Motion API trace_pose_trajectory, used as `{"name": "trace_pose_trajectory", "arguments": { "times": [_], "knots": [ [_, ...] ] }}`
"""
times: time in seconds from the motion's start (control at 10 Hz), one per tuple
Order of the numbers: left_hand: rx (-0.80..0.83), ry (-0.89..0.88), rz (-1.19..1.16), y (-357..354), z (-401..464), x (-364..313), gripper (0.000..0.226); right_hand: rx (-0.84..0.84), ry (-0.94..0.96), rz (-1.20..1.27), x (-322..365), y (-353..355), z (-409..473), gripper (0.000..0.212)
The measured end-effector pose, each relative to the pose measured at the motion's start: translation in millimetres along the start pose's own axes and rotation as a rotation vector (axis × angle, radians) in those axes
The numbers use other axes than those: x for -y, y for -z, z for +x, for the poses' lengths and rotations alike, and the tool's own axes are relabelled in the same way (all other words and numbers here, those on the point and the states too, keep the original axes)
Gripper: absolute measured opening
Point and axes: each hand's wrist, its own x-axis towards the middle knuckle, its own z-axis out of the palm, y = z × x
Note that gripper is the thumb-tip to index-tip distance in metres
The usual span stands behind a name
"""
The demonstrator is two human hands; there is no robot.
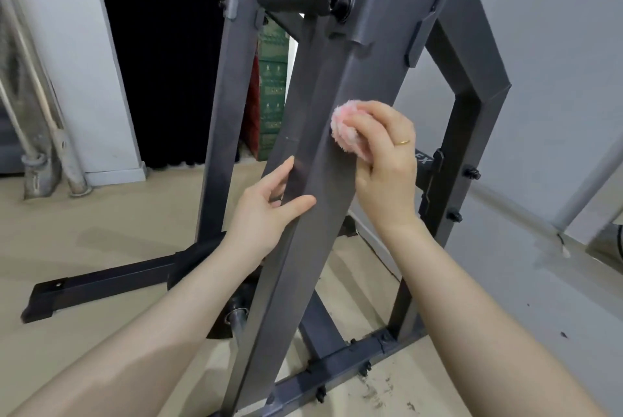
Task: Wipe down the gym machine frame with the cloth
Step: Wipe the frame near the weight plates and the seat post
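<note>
Pale floor below, the grey frame beam (pixel 323 133) slants up-right; my right hand (pixel 384 163) bunches the pink cloth (pixel 344 130) against it, my left hand (pixel 269 204) loosely clasping its left edge lower down.

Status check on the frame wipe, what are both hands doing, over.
Right hand holds pink cloth against slanted frame beam. Left hand steadies the beam lower down, thumb across its face. Nothing in the way.
</note>
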Motion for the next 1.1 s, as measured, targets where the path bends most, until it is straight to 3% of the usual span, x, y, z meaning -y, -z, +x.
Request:
{"name": "trace_pose_trajectory", "arguments": {
  "times": [0.1, 0.2, 0.3, 0.4, 0.5, 0.6, 0.7, 0.8, 0.9, 1.0, 1.1],
  "knots": [
    [-0.031, -0.019, -0.023, -4, -1, 3, 0.065, -0.086, -0.032, -0.024, 2, -10, -7, 0.030],
    [0.010, -0.034, -0.077, -5, -4, 11, 0.067, 0.057, -0.012, 0.030, 7, -12, -63, 0.030],
    [0.162, -0.050, -0.108, 5, -13, 22, 0.075, 0.241, -0.147, 0.089, 9, -6, -86, 0.028],
    [0.182, -0.034, -0.043, 20, -29, 37, 0.077, 0.242, -0.064, -0.024, 15, 3, -55, 0.022],
    [0.156, 0.074, 0.075, 30, -45, 63, 0.074, 0.139, 0.042, -0.092, 19, -6, -30, 0.017],
    [0.127, 0.129, 0.175, 23, -57, 88, 0.071, 0.148, 0.255, -0.170, 40, -28, -43, 0.010],
    [0.045, 0.026, 0.241, 12, -59, 97, 0.052, 0.528, 0.721, -0.430, 45, -31, -91, 0.016],
    [0.019, 0.006, 0.241, 12, -58, 101, 0.053, 0.612, 0.822, -0.529, 37, -26, -73, 0.015],
    [0.030, 0.046, 0.222, 13, -60, 103, 0.065, 0.269, 0.628, -0.601, 34, -34, -14, 0.027],
    [0.042, 0.051, 0.232, 13, -58, 102, 0.066, 0.230, 0.527, -0.603, 36, -34, -29, 0.027],
    [0.039, -0.021, 0.273, 12, -57, 103, 0.058, 0.553, 0.687, -0.516, 43, -29, -97, 0.020]
  ]
}}
